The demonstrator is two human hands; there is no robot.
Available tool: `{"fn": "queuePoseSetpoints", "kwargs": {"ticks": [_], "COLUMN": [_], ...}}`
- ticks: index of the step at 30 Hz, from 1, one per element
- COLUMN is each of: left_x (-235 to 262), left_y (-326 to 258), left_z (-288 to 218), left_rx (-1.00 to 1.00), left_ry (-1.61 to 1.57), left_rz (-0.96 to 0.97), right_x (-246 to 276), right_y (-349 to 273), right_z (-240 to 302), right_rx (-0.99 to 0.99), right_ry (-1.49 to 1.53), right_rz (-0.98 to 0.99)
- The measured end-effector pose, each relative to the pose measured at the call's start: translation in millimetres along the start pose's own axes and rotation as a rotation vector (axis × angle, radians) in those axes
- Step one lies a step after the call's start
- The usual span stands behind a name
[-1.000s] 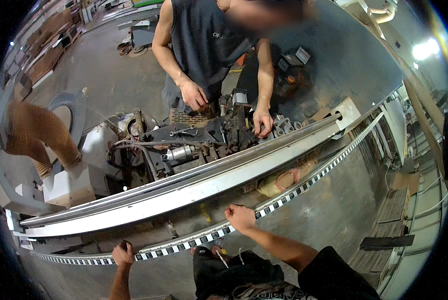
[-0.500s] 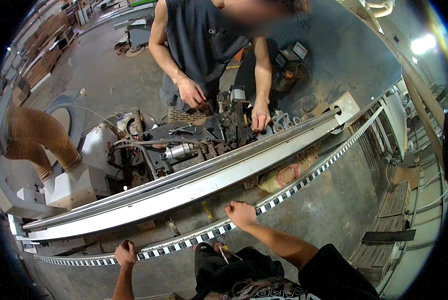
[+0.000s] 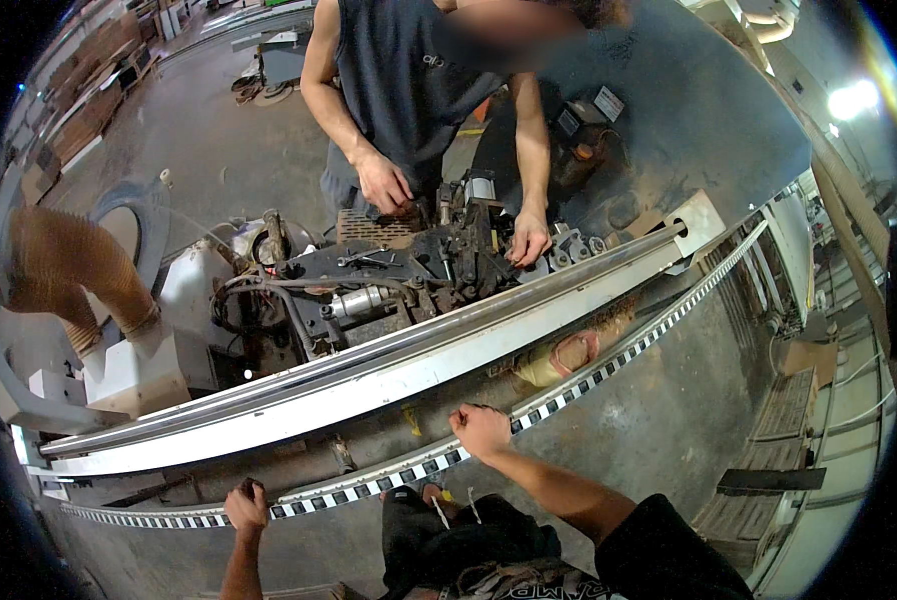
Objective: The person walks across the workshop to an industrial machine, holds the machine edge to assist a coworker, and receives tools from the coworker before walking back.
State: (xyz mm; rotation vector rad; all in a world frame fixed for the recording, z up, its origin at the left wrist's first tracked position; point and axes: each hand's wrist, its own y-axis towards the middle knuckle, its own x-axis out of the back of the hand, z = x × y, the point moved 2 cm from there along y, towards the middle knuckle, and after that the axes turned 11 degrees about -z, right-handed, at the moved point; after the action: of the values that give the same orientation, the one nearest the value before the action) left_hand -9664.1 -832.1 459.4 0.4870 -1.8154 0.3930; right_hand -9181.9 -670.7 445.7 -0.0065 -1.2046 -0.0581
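Observation:
A long curved rail (image 3: 429, 467) with black and white segments crosses in front of me. My left hand (image 3: 247, 506) is closed at this rail, left of my body. My right hand (image 3: 482, 431) is also closed, its wrist over the rail and its curled fingers on the far side. What either hand holds, if anything, is hidden. Beyond the rail runs a white beam (image 3: 369, 385) with a metal rod along it. Behind that lies a dark, greasy machine assembly (image 3: 409, 265) with a silver cylinder (image 3: 361, 301).
Opposite me a person in a dark sleeveless top (image 3: 394, 90) has both hands at the assembly. Brown ribbed hoses (image 3: 74, 265) stand at left. A yellowish bag (image 3: 549, 368) lies between beam and rail. Boards (image 3: 759, 440) are stacked at right, with a dark tabletop (image 3: 699, 110) at the back.
The view has shifted slightly. Both my hands stay closed at the rail. Across from me, the person's hand at the right of the assembly has moved a little.

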Motion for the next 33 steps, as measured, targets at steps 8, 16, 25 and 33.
{"fn": "queuePoseSetpoints", "kwargs": {"ticks": [8,16,25,33], "left_x": [-6.7,-11.7,-4.5,-7.9], "left_y": [0.6,0.7,0.0,-1.4], "left_z": [11.2,18.6,9.0,13.2], "left_rx": [-0.003,0.038,0.034,0.003], "left_ry": [0.065,0.068,0.012,0.003], "left_rz": [-0.019,0.004,-0.001,-0.006], "right_x": [7.3,4.0,5.1,3.3], "right_y": [4.4,2.9,4.3,3.1], "right_z": [7.4,6.1,6.4,6.3], "right_rx": [-0.019,-0.056,-0.062,-0.06], "right_ry": [0.009,-0.025,-0.039,-0.047], "right_rz": [0.039,0.078,0.097,0.075]}}
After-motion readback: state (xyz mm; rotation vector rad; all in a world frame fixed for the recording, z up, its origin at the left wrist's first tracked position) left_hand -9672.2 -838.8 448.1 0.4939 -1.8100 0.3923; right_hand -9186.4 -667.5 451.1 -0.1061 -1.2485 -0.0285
